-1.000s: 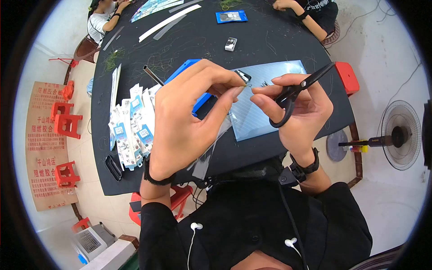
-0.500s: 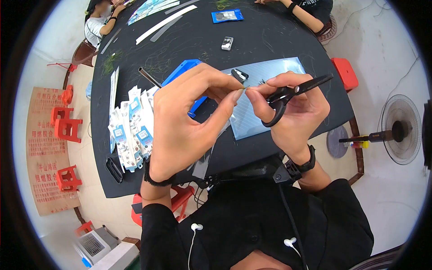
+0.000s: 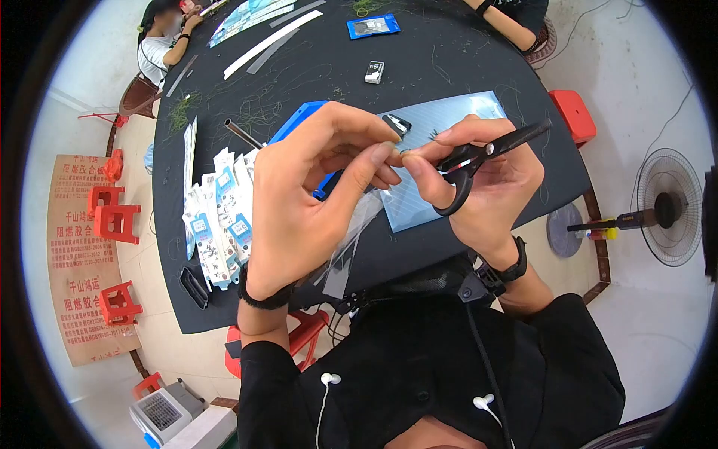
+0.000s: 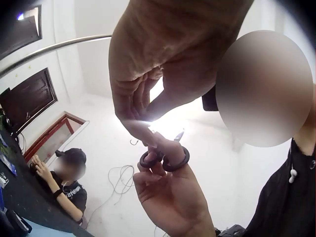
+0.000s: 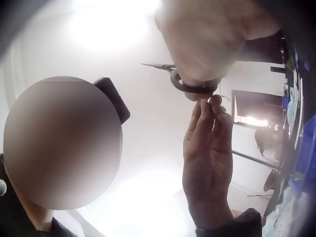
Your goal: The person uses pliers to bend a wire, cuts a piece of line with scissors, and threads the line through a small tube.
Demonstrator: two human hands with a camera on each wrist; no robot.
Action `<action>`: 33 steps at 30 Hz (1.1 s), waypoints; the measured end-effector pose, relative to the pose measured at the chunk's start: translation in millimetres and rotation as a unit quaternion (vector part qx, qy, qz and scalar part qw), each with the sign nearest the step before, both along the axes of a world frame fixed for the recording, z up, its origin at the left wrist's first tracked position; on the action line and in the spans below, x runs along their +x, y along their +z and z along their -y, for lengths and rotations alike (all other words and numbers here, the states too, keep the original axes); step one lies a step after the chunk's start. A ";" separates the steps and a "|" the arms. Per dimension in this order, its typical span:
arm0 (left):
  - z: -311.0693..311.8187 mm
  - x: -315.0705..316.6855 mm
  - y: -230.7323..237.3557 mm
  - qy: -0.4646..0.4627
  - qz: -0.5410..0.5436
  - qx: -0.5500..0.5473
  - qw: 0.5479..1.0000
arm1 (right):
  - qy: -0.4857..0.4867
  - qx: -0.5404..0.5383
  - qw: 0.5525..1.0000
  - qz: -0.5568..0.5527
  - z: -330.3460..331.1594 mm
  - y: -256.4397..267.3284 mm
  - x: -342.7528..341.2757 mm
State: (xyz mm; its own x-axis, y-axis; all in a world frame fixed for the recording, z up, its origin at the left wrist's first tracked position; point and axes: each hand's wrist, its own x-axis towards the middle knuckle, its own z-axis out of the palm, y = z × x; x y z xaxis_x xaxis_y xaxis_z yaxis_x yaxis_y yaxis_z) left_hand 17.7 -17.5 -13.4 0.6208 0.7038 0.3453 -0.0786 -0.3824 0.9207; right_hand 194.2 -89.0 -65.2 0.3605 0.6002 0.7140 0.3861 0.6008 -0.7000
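Note:
In the head view the left hand (image 3: 303, 202) pinches something tiny with thumb and index finger, its tips meeting those of the right hand (image 3: 486, 179). Black scissors (image 3: 490, 148) hang in the right hand, a ring round its fingers, blades pointing up and right; its thumb and index finger also pinch at the meeting point. A small curved hook (image 4: 134, 142) sticks out by the fingertips in the left wrist view. Both hands are above a light blue sheet (image 3: 419, 202). A metal rod (image 3: 243, 135) passes behind the left hand; whether they touch I cannot tell.
On the black table lie a blue tray (image 3: 303, 116), white printed packets (image 3: 217, 224), a small black-and-white box (image 3: 375, 72), a blue packet (image 3: 372, 27) and green line tangles (image 3: 179, 112). Two other people sit across. A fan (image 3: 666, 209) stands at right.
The right hand has moved left with the scissors, and its fingertips now meet the left hand's, which were apart a second ago. The left hand's lower fingers have come into view beneath its thumb.

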 end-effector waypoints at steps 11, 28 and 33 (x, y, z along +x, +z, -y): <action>-15.4 -3.4 -6.6 -0.111 0.028 -0.047 0.992 | 0.118 -0.087 0.986 -0.080 2.5 6.2 7.0; -12.5 0.0 -8.0 -0.099 0.043 -0.081 0.991 | 0.159 -0.133 0.964 -0.165 8.1 11.0 6.8; -15.0 -2.5 -7.9 -0.114 0.043 -0.085 0.989 | 0.152 -0.135 0.965 -0.168 7.6 8.9 6.5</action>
